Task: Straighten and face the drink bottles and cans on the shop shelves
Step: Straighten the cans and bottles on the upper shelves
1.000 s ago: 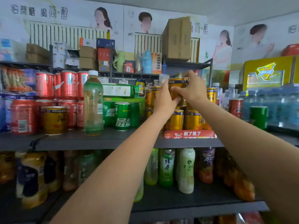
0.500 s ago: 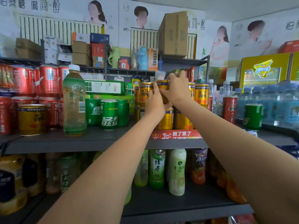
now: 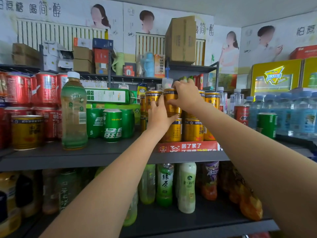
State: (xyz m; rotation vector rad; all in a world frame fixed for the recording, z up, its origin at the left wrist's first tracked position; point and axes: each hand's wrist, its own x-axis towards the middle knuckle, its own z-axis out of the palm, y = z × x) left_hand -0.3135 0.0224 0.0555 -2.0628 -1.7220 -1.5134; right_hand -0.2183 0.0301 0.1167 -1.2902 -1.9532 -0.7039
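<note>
Gold energy-drink cans stand stacked in two layers on a red display tray [image 3: 188, 147] on the grey middle shelf [image 3: 96, 158]. Both hands are on one upper gold can [image 3: 171, 102]. My left hand [image 3: 158, 115] cups its lower left side. My right hand [image 3: 187, 97] wraps over its top and right side. The neighbouring upper gold can [image 3: 151, 100] stands just left of it, and more gold cans [image 3: 193, 130] sit below. A tall green tea bottle [image 3: 73, 112] and green soda cans [image 3: 112, 125] stand further left.
Red cans [image 3: 44, 88] and a lone gold can [image 3: 27, 132] fill the shelf's left end. Water bottles [image 3: 295, 114] and a green can [image 3: 266, 124] stand at the right. Tea and juice bottles [image 3: 165, 184] line the lower shelf. Cardboard boxes [image 3: 181, 38] sit on the top shelf.
Both hands have lowered the gold can a little onto the upper layer beside its neighbour. The camera view has shifted slightly, so the shelf appears further right.
</note>
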